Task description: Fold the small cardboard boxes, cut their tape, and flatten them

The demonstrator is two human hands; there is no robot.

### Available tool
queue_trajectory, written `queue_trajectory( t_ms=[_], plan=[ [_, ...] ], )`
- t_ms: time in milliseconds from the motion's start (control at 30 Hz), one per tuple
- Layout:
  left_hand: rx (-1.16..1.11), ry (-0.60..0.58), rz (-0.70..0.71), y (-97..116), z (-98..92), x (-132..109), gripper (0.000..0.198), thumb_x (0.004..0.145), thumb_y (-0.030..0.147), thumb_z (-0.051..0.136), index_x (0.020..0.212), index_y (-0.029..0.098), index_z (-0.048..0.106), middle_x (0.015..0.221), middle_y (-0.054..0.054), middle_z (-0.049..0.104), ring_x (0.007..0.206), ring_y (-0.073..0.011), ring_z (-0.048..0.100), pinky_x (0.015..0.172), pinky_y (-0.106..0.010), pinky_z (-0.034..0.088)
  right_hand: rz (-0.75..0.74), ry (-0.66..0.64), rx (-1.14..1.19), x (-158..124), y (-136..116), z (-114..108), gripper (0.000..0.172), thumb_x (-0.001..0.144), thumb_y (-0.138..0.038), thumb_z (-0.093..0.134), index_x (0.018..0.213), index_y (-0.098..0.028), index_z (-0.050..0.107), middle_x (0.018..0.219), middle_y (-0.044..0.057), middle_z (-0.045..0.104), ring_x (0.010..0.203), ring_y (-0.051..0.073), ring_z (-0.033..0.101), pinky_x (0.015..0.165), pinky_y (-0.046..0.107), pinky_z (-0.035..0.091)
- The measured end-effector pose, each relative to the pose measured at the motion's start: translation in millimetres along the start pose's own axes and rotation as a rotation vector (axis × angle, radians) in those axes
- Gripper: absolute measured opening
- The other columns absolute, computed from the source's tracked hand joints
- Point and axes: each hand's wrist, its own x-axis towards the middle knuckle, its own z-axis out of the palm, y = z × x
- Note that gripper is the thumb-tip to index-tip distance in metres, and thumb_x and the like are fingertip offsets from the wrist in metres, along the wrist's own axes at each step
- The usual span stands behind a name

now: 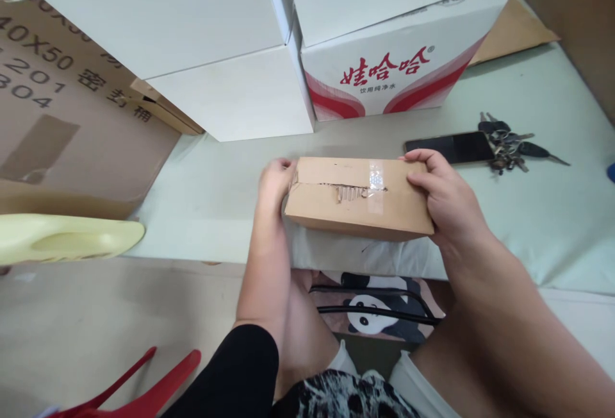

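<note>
Box (358,197) between both hands (275,182), held endwise.

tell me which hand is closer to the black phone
Right. The right hand grips the cardboard box end just beside the phone; the left hand holds the opposite end, farther away.

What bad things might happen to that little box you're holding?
1. The cardboard box is gripped only at its ends by the left hand and right hand, near the front edge of the table. If a grip slips, it may drop to the floor.
2. Its tape is torn along the seam, so the flap might open.
3. The phone and keys lie just beyond the right hand, where a quick swing could knock them.
</note>
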Motion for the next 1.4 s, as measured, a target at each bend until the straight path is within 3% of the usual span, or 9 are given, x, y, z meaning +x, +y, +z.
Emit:
queue_trajectory(
  t_ms=[100,167,300,433,633,733,833,1100,1400],
  plan=[
    [0.134,0.296,0.116,31,-5.1,-21,0.02,0.087,0.028,0.066,0.07,0.021,0.06,0.07,-0.001,0.06,0.077,-0.0196,0.056,0.081,-0.033,0.045,-0.049,-0.044,-0.038,0,2,-2,0.028,0.076,-0.033,0.064,0.104,-0.031,0.058,0.101,0.002,0.063,0.075,0.019,0.059,0.055,0.032,0.048],
    [0.134,0.352,0.323,51,-4.2,-42,0.017,0.088,0.022,0.067,0.072,0.021,0.061,0.074,0.0,0.061,0.077,-0.0173,0.057,0.083,-0.031,0.046,-0.068,-0.067,-0.054,1,3,-4,0.028,0.077,-0.034,0.063,0.104,-0.031,0.057,0.099,0.002,0.062,0.074,0.019,0.058,0.055,0.032,0.048],
    [0.096,0.14,0.637,78,10.5,-81,0.008,0.092,0.021,0.065,0.085,0.022,0.066,0.089,-0.001,0.07,0.091,-0.0186,0.065,0.092,-0.033,0.05,-0.014,-0.034,-0.071,1,0,-2,0.029,0.074,-0.037,0.062,0.102,-0.031,0.057,0.1,0.003,0.063,0.075,0.021,0.059,0.059,0.035,0.048],
    [0.229,-0.166,0.85,84,34.5,-89,0.006,0.094,0.023,0.063,0.094,0.022,0.069,0.104,-0.005,0.075,0.106,-0.0236,0.068,0.1,-0.038,0.051,0.023,0.024,-0.026,-2,-5,4,0.03,0.069,-0.034,0.064,0.098,-0.03,0.058,0.095,0.002,0.062,0.072,0.02,0.056,0.059,0.034,0.045],
    [0.567,-0.409,0.827,79,48.7,-82,0.021,0.095,0.029,0.064,0.113,0.023,0.071,0.129,-0.01,0.07,0.122,-0.0302,0.065,0.108,-0.045,0.048,0.016,-0.005,0.014,4,-5,-3,0.02,0.074,-0.038,0.066,0.091,-0.029,0.063,0.088,0.001,0.065,0.075,0.02,0.059,0.064,0.035,0.048],
    [0.613,-0.397,0.837,77,47.3,-84,0.021,0.096,0.032,0.064,0.114,0.023,0.072,0.131,-0.01,0.07,0.123,-0.0304,0.065,0.109,-0.046,0.047,-0.133,0.185,-0.012,18,-1,-19,0.018,0.076,-0.04,0.063,0.086,-0.026,0.065,0.093,0.002,0.069,0.082,0.02,0.064,0.072,0.035,0.049],
    [0.646,-0.381,0.84,77,46.3,-87,0.022,0.097,0.033,0.063,0.115,0.023,0.071,0.133,-0.009,0.069,0.124,-0.0283,0.065,0.11,-0.043,0.047,-0.241,0.334,-0.418,31,6,-35,0.017,0.078,-0.036,0.058,0.088,-0.024,0.066,0.09,0.004,0.071,0.08,0.021,0.064,0.076,0.038,0.048],
    [0.705,-0.375,0.81,80,48.0,-88,0.024,0.096,0.031,0.064,0.117,0.022,0.072,0.135,-0.007,0.069,0.127,-0.025,0.064,0.111,-0.041,0.047,0.018,-0.054,-1.156,29,16,-29,0.033,0.084,-0.029,0.06,0.114,-0.023,0.072,0.114,0.014,0.076,0.094,0.03,0.067,0.067,0.035,0.035],
    [0.696,-0.377,0.824,80,46.1,-88,0.024,0.098,0.032,0.062,0.117,0.022,0.071,0.134,-0.008,0.069,0.126,-0.0254,0.064,0.112,-0.042,0.048,-0.049,0.117,-1.005,30,17,-37,0.021,0.081,-0.03,0.06,0.095,-0.021,0.073,0.095,0.011,0.076,0.082,0.027,0.067,0.069,0.035,0.041]
  ],
)
